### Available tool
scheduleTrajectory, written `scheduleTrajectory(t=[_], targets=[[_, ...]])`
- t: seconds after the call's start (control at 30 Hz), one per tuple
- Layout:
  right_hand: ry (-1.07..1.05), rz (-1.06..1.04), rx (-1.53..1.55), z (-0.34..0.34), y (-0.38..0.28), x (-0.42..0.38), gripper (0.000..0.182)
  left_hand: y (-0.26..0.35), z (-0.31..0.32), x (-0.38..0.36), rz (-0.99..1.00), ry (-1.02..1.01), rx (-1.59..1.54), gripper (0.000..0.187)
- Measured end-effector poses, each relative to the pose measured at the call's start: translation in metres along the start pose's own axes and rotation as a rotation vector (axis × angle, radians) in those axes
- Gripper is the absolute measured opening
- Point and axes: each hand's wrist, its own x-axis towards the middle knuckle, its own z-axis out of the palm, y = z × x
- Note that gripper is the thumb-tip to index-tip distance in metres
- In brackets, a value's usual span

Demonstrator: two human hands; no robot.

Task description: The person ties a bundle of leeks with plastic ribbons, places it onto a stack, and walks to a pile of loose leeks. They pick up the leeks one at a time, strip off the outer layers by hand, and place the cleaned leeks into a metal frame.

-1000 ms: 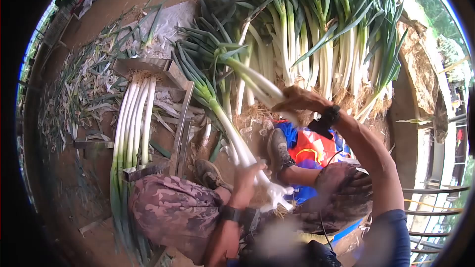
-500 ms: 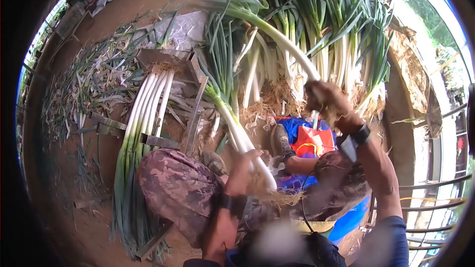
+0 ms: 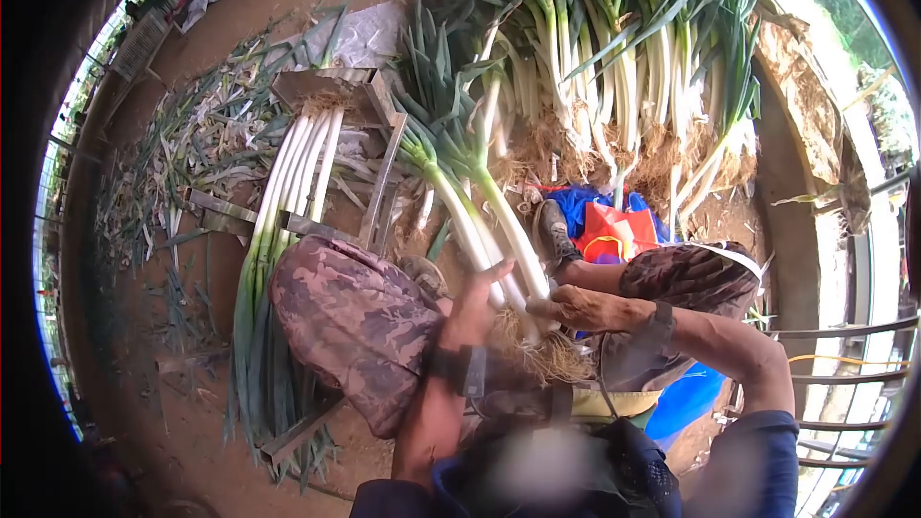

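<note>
My left hand point(image 3: 472, 307) is wrapped round the white lower stalks of a few large green onions point(image 3: 467, 225) that lean across my lap, leaves pointing away from me. My right hand point(image 3: 593, 311) closes on the root end of another large green onion point(image 3: 510, 230), laid against the right side of those. Stringy roots point(image 3: 549, 357) hang just below both hands. Left of my knee, a row of large green onions point(image 3: 288, 173) lies in a metal rack point(image 3: 384, 177), roots against its end plate and leaves trailing toward me.
A thick pile of unsorted green onions point(image 3: 624, 67) lies ahead on the right. Leaf scraps point(image 3: 211, 125) cover the ground at the left. Blue and red plastic bags point(image 3: 622, 230) sit between my feet. My camouflage-covered knee point(image 3: 350, 326) stands beside the rack.
My right hand has come down and left from over the pile, bringing a green onion to the ones in my left hand. The left hand stays near the same place.
</note>
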Motion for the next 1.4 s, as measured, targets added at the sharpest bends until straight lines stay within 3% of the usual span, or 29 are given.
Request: scheduleTrajectory(t=[0.03,0.1,0.17,0.2,0.3,0.33,0.37,0.43,0.57,0.63,0.67,0.73,0.77,0.8,0.83,0.87,0.9,0.93,1.0,1.03,1.1,1.17,1.3,1.4], targets=[[0.066,-0.157,-0.132,0.001,0.005,-0.002,0.039,0.006,0.007,-0.001,-0.052,0.010,-0.086,0.032],[-0.020,-0.067,-0.008,-0.011,0.002,-0.004,0.039,0.012,0.015,-0.006,-0.031,-0.002,0.048,0.033],[-0.288,0.354,0.704,-0.046,0.000,-0.005,0.046,0.020,0.020,-0.011,-0.006,-0.012,0.177,0.034],[-0.285,0.349,0.703,-0.063,-0.007,-0.002,0.046,0.025,0.023,-0.015,-0.012,-0.029,0.166,0.037],[0.503,0.477,-0.220,-0.111,-0.042,0.020,0.076,0.053,0.046,-0.041,0.016,-0.020,0.185,0.038],[0.603,0.131,-0.479,-0.105,-0.041,0.030,0.080,0.059,0.049,-0.047,-0.010,-0.062,0.251,0.037],[0.602,0.111,-0.621,-0.091,-0.046,0.041,0.075,0.065,0.055,-0.054,-0.034,-0.105,0.315,0.035],[0.545,-0.219,-0.519,-0.095,-0.069,0.050,0.070,0.080,0.079,-0.083,-0.047,-0.097,0.301,0.034],[0.584,-0.390,-0.387,-0.094,-0.075,0.066,0.059,0.117,0.101,-0.123,-0.059,-0.151,0.399,0.044],[0.695,-0.415,-0.175,-0.104,-0.080,0.069,0.051,0.141,0.113,-0.147,0.777,-0.456,1.101,0.039],[0.692,-0.423,-0.183,-0.116,-0.081,0.072,0.051,0.156,0.110,-0.147,0.788,-0.452,1.103,0.039],[0.796,-0.662,-0.460,-0.145,-0.082,0.075,0.044,0.196,0.104,-0.137,0.559,-0.468,0.918,0.052],[0.799,-0.660,-0.468,-0.156,-0.098,0.069,0.044,0.215,0.102,-0.131,0.441,-0.479,0.825,0.059],[0.692,-0.443,-0.104,-0.172,-0.125,0.055,0.044,0.228,0.104,-0.126,0.319,-0.493,0.733,0.066],[0.573,-0.218,0.253,-0.185,-0.154,0.040,0.045,0.238,0.114,-0.128,0.578,-0.501,0.699,0.072],[0.684,-0.094,0.275,-0.196,-0.181,0.032,0.047,0.250,0.121,-0.119,0.678,-0.319,0.806,0.070],[0.896,-0.341,0.130,-0.205,-0.173,0.041,0.043,0.259,0.128,-0.111,0.776,-0.130,0.903,0.069],[0.929,-0.432,0.034,-0.219,-0.187,0.035,0.044,0.260,0.132,-0.105,0.777,-0.147,0.900,0.069],[0.921,-0.463,0.059,-0.234,-0.218,0.021,0.045,0.255,0.138,-0.092,1.020,-0.253,0.830,0.063],[0.905,-0.459,0.080,-0.238,-0.236,0.015,0.047,0.253,0.142,-0.089,1.020,-0.265,0.824,0.063],[0.912,-0.411,0.166,-0.235,-0.282,-0.001,0.045,0.248,0.153,-0.086,0.581,-0.715,0.824,0.054],[0.920,-0.367,0.255,-0.232,-0.292,-0.007,0.043,0.229,0.166,-0.091,0.592,-0.728,0.767,0.043],[0.983,-0.403,0.237,-0.233,-0.281,-0.011,0.033,0.212,0.168,-0.093,0.768,-0.637,0.707,0.026],[1.143,0.021,0.135,-0.236,-0.290,-0.017,0.036,0.220,0.167,-0.099,0.988,-0.119,0.784,0.038]])
